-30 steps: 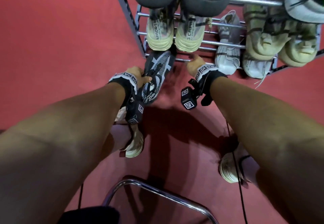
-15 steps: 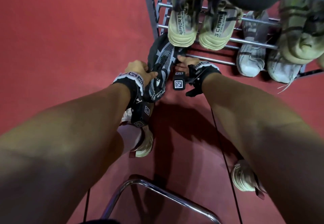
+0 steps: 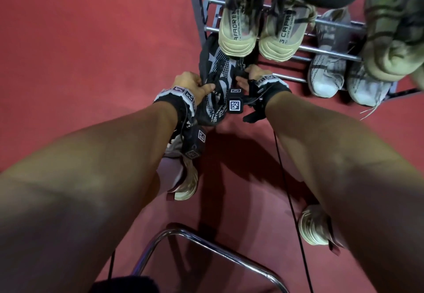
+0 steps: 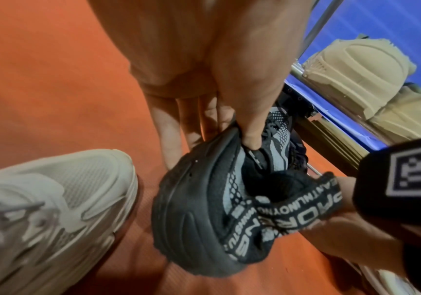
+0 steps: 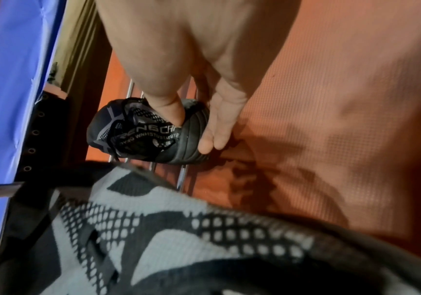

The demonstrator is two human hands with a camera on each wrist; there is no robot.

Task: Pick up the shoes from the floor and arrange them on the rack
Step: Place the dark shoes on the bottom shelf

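1. Head view: left hand grips a black-and-grey shoe at its collar; the toe points into the bottom tier of the rack, under a pair of beige shoes. Right hand is at the shoe's right side, mostly hidden.
2. Left wrist view: thumb inside the collar, fingers along the sole, clamped on the shoe, which is off the red floor.
3. Right wrist view: right hand clamps a second black shoe, thumb in the collar, fingers on the sole; it lies over the rack's bottom bars.
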